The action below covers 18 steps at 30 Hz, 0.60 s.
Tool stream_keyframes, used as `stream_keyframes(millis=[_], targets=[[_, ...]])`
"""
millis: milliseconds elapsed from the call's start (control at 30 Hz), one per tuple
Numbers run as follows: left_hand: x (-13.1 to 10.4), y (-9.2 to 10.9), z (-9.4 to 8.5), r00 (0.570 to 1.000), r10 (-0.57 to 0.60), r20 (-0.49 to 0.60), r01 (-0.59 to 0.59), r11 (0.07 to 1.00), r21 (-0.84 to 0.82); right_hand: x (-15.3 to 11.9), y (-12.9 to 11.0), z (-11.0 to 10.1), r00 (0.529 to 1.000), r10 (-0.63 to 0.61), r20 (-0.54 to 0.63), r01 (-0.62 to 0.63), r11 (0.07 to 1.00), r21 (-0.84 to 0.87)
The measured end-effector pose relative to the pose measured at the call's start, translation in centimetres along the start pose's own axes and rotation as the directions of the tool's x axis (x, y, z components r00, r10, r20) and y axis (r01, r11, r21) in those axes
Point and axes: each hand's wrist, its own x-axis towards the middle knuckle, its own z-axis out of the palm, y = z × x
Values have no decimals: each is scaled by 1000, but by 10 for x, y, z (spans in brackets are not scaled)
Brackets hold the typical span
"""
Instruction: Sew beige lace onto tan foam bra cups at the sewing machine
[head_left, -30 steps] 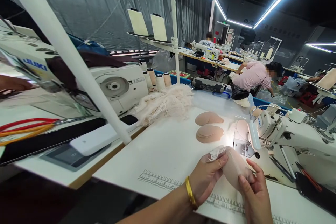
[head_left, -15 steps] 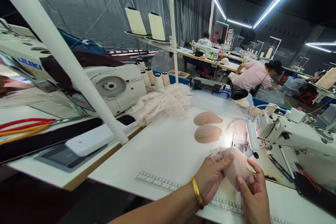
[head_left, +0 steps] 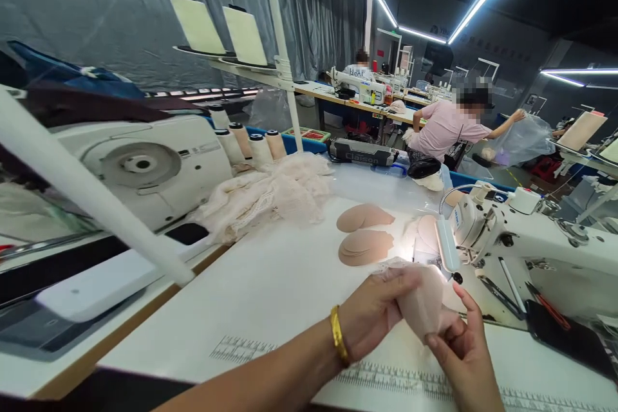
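A pale pink fabric piece [head_left: 422,302] with a sheer lace edge is held up between my two hands, in front of the lit sewing machine [head_left: 466,222]. My left hand [head_left: 379,312], with a gold bracelet at the wrist, pinches its upper left part. Thumb and fingers of my right hand [head_left: 461,341] grip the lower right edge, while the index finger points up. Beyond the hands, two stacks of beige cut pieces, an upper one [head_left: 362,217] and a lower one [head_left: 365,247], lie on the white table [head_left: 270,290]. More pink pieces rest beside the needle area.
Cream lace fabric [head_left: 270,196] is heaped at the back left, near several thread cones [head_left: 261,151]. A white pole [head_left: 96,187] crosses the left side. Tweezers, scissors [head_left: 548,306] and a black tray lie at the right. A person in pink [head_left: 447,125] holds a plastic bag behind.
The view has shifted, so the machine at the left sits further left. My right fingers have moved down the fabric's edge. The person behind has raised an arm with a plastic bag.
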Motion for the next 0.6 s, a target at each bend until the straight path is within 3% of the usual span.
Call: stream_keyframes(millis=[33,67,100,133,200,267,300,333,400,533,600], targets=[[-2,8,-1,986,17,164,-45,985,169,6,-3,-9,993,-90,71,98,989,-114],[-2,15,-3,943,2,334,-120,936,332,14,-7,-18,968,-183,171,221,946,-238],[-2,21,-5,878,-33,478,-222,856,467,25,-11,-27,915,-268,303,368,863,-346],[2,24,-7,809,-67,584,-348,746,567,37,-16,-35,826,-318,466,525,735,-430],[15,23,-13,710,-110,696,-585,459,669,64,-23,-44,733,-332,594,653,589,-477],[34,15,-21,642,-160,750,-739,129,661,88,-25,-46,601,-329,729,796,331,-507],[44,11,-25,617,-207,760,-775,9,632,96,-25,-46,555,-327,765,832,221,-509],[54,7,-29,607,-248,755,-786,-45,617,102,-23,-45,526,-330,784,849,140,-510],[67,2,-35,605,-307,735,-783,-61,619,106,-20,-45,529,-353,771,843,117,-525],[70,-1,-39,628,-290,722,-764,-53,643,98,-23,-52,567,-326,756,824,241,-513],[67,-4,-39,641,-261,722,-757,-56,652,95,-25,-54,587,-277,761,808,258,-529]])
